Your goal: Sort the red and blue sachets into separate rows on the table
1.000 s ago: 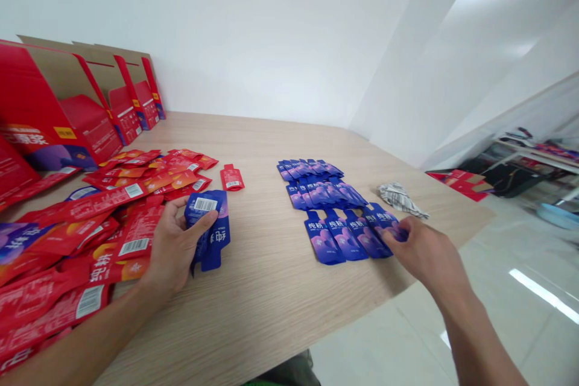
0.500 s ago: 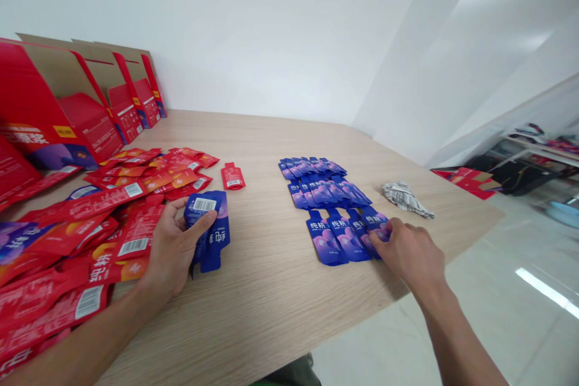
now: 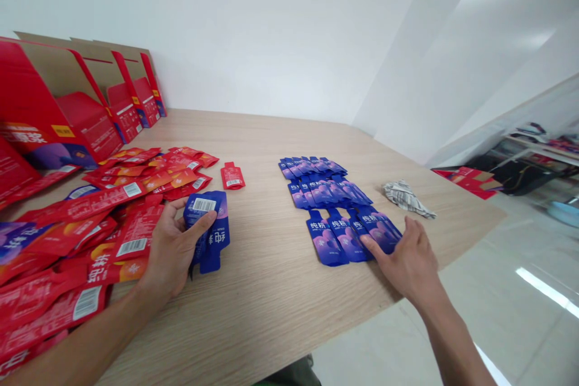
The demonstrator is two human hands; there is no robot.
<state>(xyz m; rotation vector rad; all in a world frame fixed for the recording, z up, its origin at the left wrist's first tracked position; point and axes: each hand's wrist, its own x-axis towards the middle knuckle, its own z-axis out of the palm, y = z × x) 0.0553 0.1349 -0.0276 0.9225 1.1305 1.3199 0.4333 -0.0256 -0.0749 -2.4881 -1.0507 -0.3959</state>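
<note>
Left hand [image 3: 169,247] of the person is closed on a few blue pouches [image 3: 221,211], with the thumb pressed across the top one beside its barcode. Right hand [image 3: 409,259] is spread open at the right end of the front row [image 3: 346,238], its thumb at the lower edge of the pouches and its fingers near their right side; it seems not to clench anything.

From left to right on the table [image 3: 262,307], red boxes [image 3: 31,90] stand open at the far left, and before them lies a loose pile of red pouches [image 3: 131,211]. One single red pouch [image 3: 233,177] lies apart, just beyond the left hand. Farther right come the back row [image 3: 312,167], the middle row [image 3: 328,192] and the front row, all of blue pouches overlapping one another. Beyond the right hand lies a crumpled striped piece [image 3: 407,198], cloth or paper.

The pouches look light, flexible and rather slippery, probably not fragile; it should be best to pinch them flat by the side edges, without squeezing the middle.
</note>
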